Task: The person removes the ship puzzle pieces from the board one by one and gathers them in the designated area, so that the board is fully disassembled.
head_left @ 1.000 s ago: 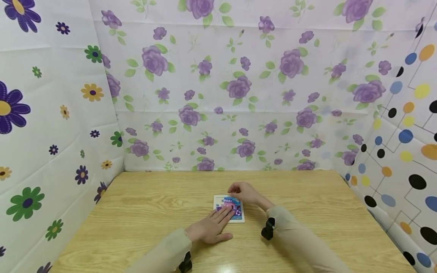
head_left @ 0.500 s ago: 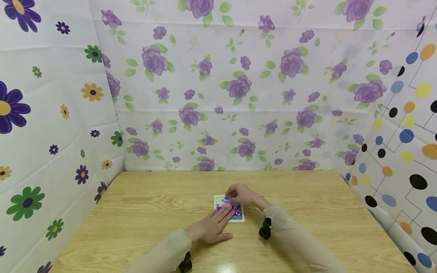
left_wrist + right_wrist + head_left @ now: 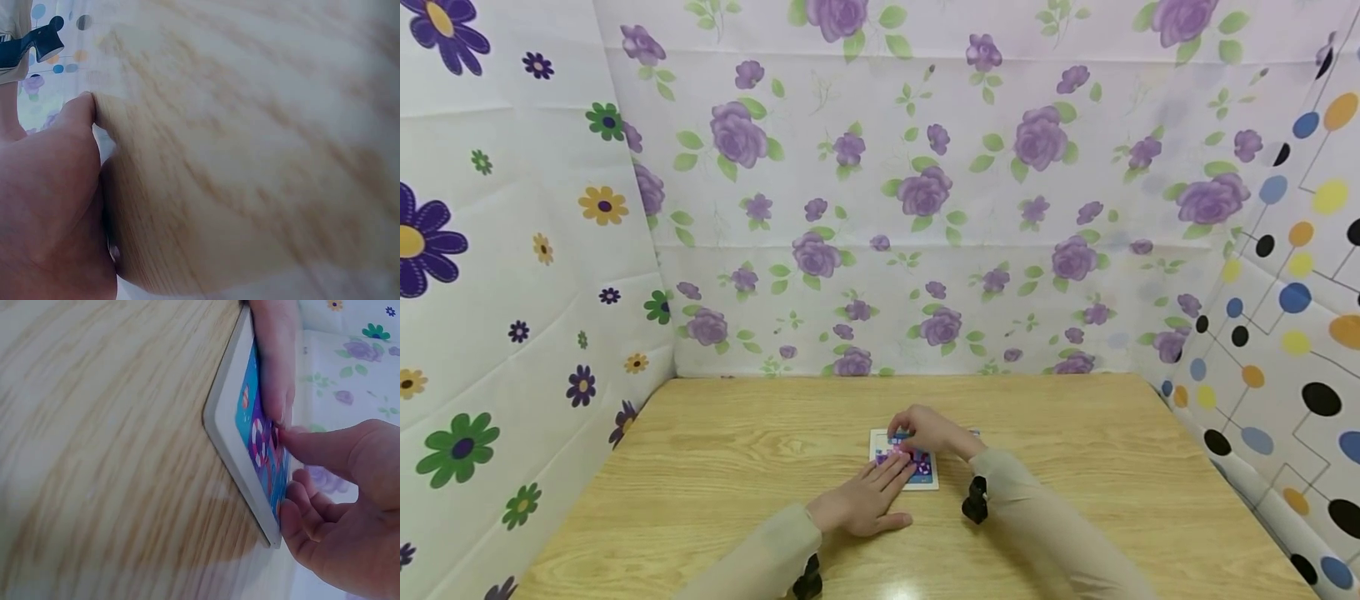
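Observation:
A small square picture board with a white frame and a blue, pink and purple picture lies flat on the table. My left hand rests on it, fingers straight across the lower left of the picture, thumb on the wood. Over the upper part is my right hand, fingers bent down. In the right wrist view, its thumb touches the picture beside the left fingertips, near a small red patch. The other fingertips meet the board's far side, apart from the thumb. The right hand hides much of the upper picture.
Just past the right wrist, a small blue bit shows on the wooden table. Flowered cloth hangs behind the table, with patterned cloths at both sides. Each wrist wears a black camera.
My right hand has moved left over the board, from its upper right corner towards the middle of the upper part. The blue bit has come into view behind the wrist. The left hand stays put.

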